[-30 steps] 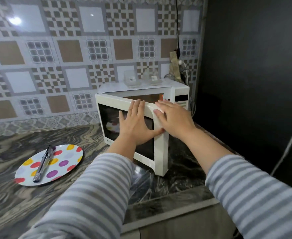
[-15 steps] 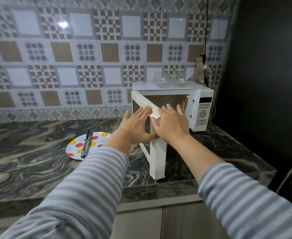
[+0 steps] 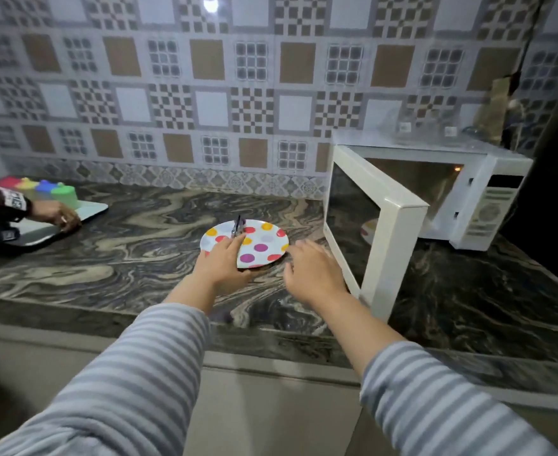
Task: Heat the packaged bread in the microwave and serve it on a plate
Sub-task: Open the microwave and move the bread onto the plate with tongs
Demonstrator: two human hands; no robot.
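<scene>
Head view shows the marble counter [image 3: 133, 255] with the white microwave [image 3: 468, 199] at right, door [image 3: 373, 222] swung open, cavity contents not discernible. Left hand [image 3: 223, 264] grips the near rim of the polka-dot plate [image 3: 261, 241], tongs [image 3: 237, 227] lying on it. Right hand [image 3: 310, 268] hovers beside it, fingers loosely spread, holding nothing.

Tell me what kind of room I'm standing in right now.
Most likely a home kitchen. A white microwave stands with its door open on a dark marbled stone countertop, a polka-dot plate lies on that counter, and patterned tiles cover the wall behind.
</scene>
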